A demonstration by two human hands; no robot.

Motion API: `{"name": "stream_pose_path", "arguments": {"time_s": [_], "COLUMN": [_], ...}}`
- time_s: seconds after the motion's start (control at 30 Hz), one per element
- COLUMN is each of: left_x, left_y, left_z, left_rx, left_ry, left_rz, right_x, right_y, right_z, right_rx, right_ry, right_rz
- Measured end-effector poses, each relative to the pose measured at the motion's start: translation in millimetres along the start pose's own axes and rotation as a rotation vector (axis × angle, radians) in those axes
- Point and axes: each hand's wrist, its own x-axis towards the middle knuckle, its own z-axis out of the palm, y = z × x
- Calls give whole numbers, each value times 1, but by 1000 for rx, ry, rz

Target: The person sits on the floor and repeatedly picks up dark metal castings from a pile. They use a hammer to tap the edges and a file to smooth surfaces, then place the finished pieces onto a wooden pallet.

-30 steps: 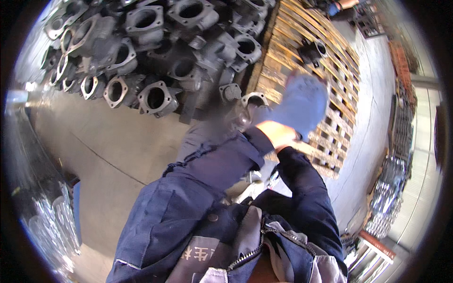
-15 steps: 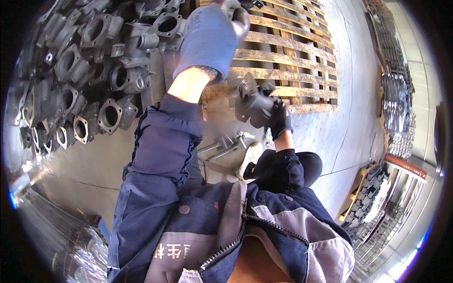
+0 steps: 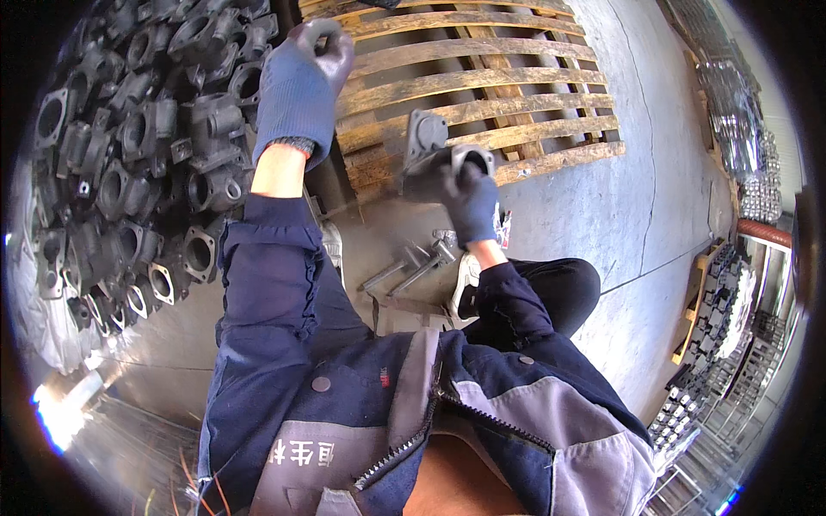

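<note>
My right hand (image 3: 471, 206), in a dark glove, grips a dark grey metal casting (image 3: 426, 172). The casting has a flat flange and a round opening, and it is tilted in front of the pallet's near edge; its outline is slightly blurred. My left hand (image 3: 314, 73), in a blue glove with a dark palm, is held out at the upper left, between the heap of castings (image 3: 129, 138) and the wooden pallet (image 3: 482, 73). Its fingers curl toward the thumb in a ring, and nothing shows in them. Many castings in the heap have flanged round openings.
Two hammer-like tools (image 3: 422, 267) lie on the concrete floor (image 3: 637, 198) between my feet. A dark object (image 3: 379, 3) shows at the pallet's far edge. Stacked metal parts (image 3: 701, 318) line the right side, near a red bar (image 3: 764, 232).
My left hand has moved left from above the pallet toward the heap. My right hand has turned the casting, bringing its flange up and an opening into view. The whole view has shifted somewhat.
</note>
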Motion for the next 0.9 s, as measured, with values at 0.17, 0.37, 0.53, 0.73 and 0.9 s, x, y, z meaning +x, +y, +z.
{"name": "stream_pose_path", "arguments": {"time_s": [0.17, 0.37, 0.53, 0.73, 0.9], "left_x": [-5, -14, -26, -83, -156], "left_y": [-14, -2, 4, 38, -3], "left_z": [19, 32, 51, 75, 140], "left_rx": [-175, -181, 2, 455, 226], "left_ry": [-79, -142, -326, -1036, -1079], "left_rz": [-53, -84, -50, -83, -355], "right_x": [-26, -27, -20, -23, -87], "right_y": [4, -16, -10, 119, 156], "right_z": [54, 54, 22, 30, 34], "right_rx": [-440, -296, -48, 417, -575], "right_ry": [-189, -216, 123, 333, -819], "right_rz": [-300, -226, -87, 980, 580]}}
